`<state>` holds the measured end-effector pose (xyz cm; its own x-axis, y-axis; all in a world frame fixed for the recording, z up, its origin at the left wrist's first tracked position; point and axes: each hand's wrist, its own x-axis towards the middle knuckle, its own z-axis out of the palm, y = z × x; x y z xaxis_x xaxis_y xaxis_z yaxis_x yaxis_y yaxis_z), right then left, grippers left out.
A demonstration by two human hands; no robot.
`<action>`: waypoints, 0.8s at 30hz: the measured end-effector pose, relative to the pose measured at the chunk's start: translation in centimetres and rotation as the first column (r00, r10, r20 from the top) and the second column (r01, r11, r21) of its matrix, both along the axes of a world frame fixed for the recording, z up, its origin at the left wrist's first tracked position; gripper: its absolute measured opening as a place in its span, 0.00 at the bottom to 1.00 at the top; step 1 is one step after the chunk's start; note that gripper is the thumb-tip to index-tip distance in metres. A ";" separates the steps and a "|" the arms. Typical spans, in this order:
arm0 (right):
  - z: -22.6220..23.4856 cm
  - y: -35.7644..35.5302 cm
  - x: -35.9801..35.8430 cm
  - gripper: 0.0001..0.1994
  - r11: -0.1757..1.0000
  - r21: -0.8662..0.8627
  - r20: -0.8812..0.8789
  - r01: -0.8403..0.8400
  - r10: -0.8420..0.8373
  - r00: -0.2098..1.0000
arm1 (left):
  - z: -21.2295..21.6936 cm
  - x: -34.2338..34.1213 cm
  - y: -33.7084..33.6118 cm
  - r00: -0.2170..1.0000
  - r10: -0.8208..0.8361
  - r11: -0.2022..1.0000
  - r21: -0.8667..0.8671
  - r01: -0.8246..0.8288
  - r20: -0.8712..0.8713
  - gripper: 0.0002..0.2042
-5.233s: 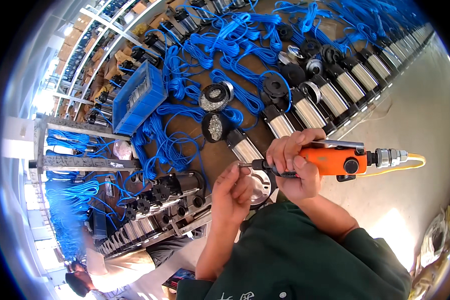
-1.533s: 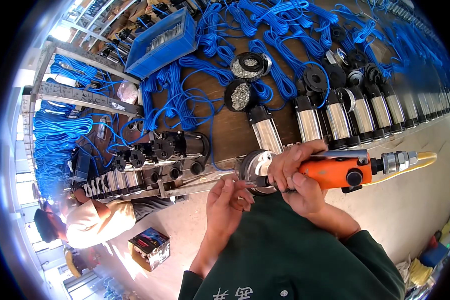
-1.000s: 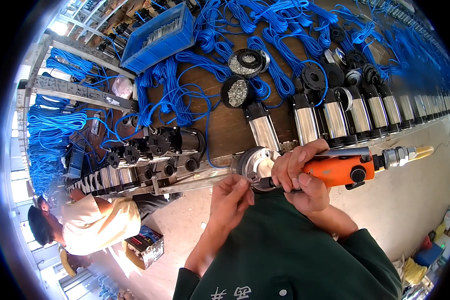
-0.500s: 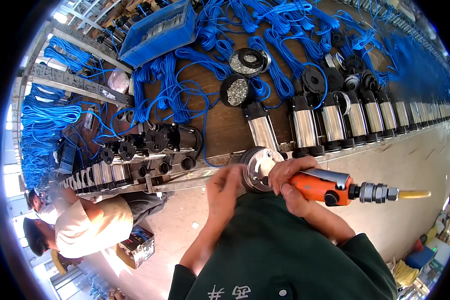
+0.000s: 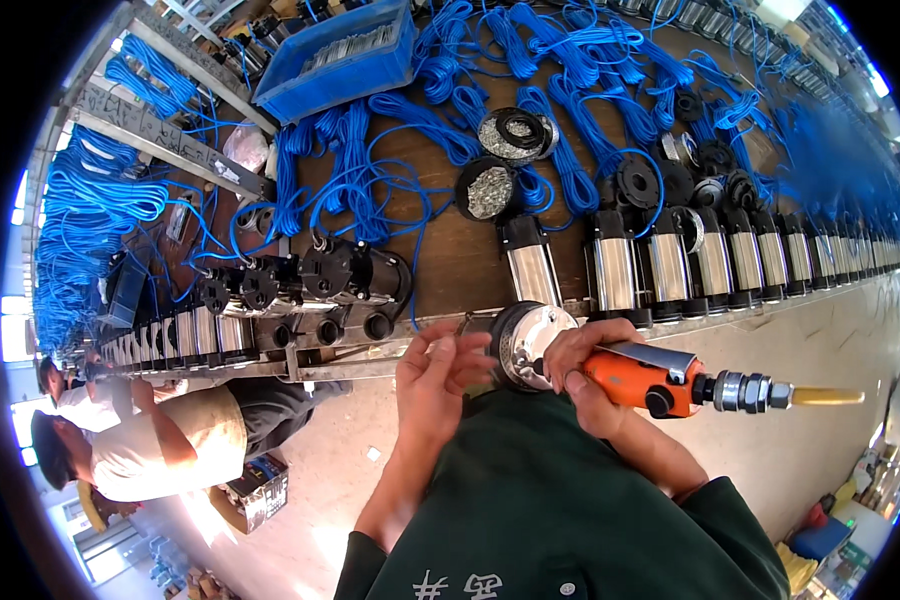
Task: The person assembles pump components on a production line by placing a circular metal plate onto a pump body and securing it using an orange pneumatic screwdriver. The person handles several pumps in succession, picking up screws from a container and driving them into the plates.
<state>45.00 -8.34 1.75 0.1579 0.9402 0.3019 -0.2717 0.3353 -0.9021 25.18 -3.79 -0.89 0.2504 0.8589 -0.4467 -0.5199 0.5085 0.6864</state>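
Observation:
My right hand [image 5: 592, 372] is wrapped round an orange air-powered driver [image 5: 638, 384], with metal fittings and a yellow hose at its right end. The driver's left end meets the shiny round metal end [image 5: 542, 340] of a cylindrical part with a black rim [image 5: 510, 345], close to my body at the bench edge. Just left of that rim, my left hand [image 5: 435, 385] is raised palm up, fingers loosely curled and apart. Nothing plainly shows in it. Behind the cylindrical part stands a silver pump cylinder [image 5: 532, 270] with black ends.
Similar silver cylinders [image 5: 670, 258] line the bench edge to the right; black pump bodies [image 5: 345, 272] lie at left. Coiled blue cables [image 5: 350, 170], a blue bin [image 5: 335, 85] and a round tub of small metal pieces [image 5: 488, 190] are on the bench. A co-worker [image 5: 170, 445] sits at left.
My left hand has drawn slightly left from the rim, and its fingers have spread and turned up. The driver stays at the round metal end. The view has shifted slightly.

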 end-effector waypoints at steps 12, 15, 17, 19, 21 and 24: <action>4.5 0.9 1.1 0.14 0.970 0.162 -0.343 0.183 -0.119 0.932 | 3.6 3.3 -0.7 0.961 -0.272 0.957 -0.090 0.275 0.047 0.09; 4.1 0.7 1.4 0.13 0.965 0.161 -0.341 0.208 -0.143 0.929 | 3.4 3.9 -0.8 0.954 -0.288 0.947 -0.122 0.297 0.089 0.09; 4.1 0.4 1.6 0.14 0.963 0.159 -0.355 0.218 -0.151 0.923 | 3.4 4.2 -0.8 0.950 -0.297 0.943 -0.128 0.307 0.092 0.10; 4.3 0.3 2.0 0.14 0.960 0.157 -0.354 0.231 -0.164 0.921 | 3.7 4.8 -1.0 0.950 -0.304 0.941 -0.132 0.311 0.074 0.10; 4.1 -0.1 2.4 0.14 0.957 0.174 -0.338 0.231 -0.163 0.927 | 3.8 5.4 -1.3 0.948 -0.307 0.937 -0.146 0.317 0.088 0.10; 3.3 -0.4 3.2 0.13 0.954 0.228 -0.330 0.196 -0.114 0.937 | 3.5 6.1 -1.1 0.938 -0.343 0.927 -0.142 0.347 0.052 0.10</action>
<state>48.22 -8.75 5.04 0.4191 0.7949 0.4387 -0.4495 0.6015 -0.6604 31.31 -4.88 2.60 0.5327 0.6430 -0.5503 -0.3109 0.7534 0.5794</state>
